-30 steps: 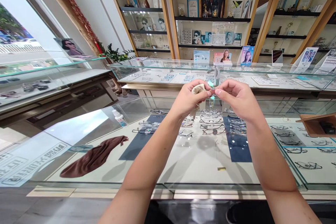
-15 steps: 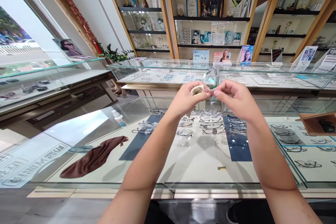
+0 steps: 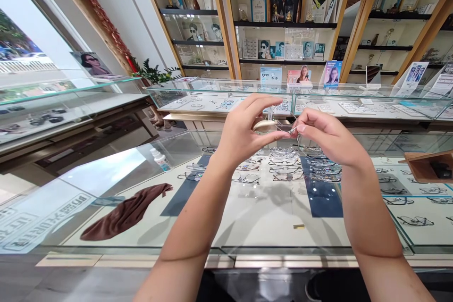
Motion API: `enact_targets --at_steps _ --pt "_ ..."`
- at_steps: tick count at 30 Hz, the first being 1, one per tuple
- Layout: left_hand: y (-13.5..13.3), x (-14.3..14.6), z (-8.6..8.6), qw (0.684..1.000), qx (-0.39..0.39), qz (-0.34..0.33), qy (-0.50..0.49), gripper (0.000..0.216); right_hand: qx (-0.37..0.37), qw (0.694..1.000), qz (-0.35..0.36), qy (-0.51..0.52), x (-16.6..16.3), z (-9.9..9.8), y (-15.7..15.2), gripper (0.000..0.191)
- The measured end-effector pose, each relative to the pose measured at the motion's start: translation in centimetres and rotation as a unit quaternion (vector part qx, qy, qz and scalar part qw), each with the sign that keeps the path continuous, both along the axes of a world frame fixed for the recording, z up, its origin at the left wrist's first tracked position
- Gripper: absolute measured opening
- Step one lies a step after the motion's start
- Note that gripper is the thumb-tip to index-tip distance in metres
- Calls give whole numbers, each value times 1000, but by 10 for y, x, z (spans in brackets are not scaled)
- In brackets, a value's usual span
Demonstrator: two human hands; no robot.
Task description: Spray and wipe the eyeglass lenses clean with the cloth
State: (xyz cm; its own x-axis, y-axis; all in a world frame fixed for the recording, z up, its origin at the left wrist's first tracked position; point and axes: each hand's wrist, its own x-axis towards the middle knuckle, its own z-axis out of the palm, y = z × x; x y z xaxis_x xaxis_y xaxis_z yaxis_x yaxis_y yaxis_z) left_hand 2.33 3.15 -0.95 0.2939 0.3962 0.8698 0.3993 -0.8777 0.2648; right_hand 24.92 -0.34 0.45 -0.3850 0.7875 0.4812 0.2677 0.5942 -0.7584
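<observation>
My left hand [image 3: 244, 130] is raised over a glass display counter [image 3: 226, 198], its thumb and fingers pinching a small beige cloth [image 3: 264, 125] against a thin-framed pair of glasses [image 3: 285, 125]. My right hand [image 3: 323, 134] pinches the other side of the glasses between thumb and forefinger. The two hands nearly touch at chest height. Beneath them, under the glass, lie rows of spectacle frames [image 3: 283, 170] on white and dark blue pads.
A brown cloth [image 3: 123, 212] lies on the counter at the left, a small spray bottle [image 3: 160, 158] behind it. A wooden box [image 3: 428, 167] sits at the right. Another glass counter [image 3: 283, 99] and wall shelves with pictures stand beyond.
My left hand's fingers have lifted and spread over the glasses, which have tipped from upright to nearly flat. Both hands have shifted slightly.
</observation>
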Motion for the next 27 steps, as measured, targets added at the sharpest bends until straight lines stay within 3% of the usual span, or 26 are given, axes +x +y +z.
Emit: enact_targets --at_steps 8,12,15,20,27 --pt "-1 3 0 999 8 3 -34 55 82 994 -63 32 -5 5 -4 17" --pt "-1 3 0 995 32 47 -85 56 198 949 -189 154 2 2 4 10" --pt "-3 4 -1 987 54 82 -130 54 234 926 -247 162 8 2 8 6" --pt "-8 3 -4 973 90 106 -183 51 244 925 -241 161 9 4 4 7" --pt "-4 -3 -6 987 23 62 -147 53 250 929 -231 144 0 4 -8 10"
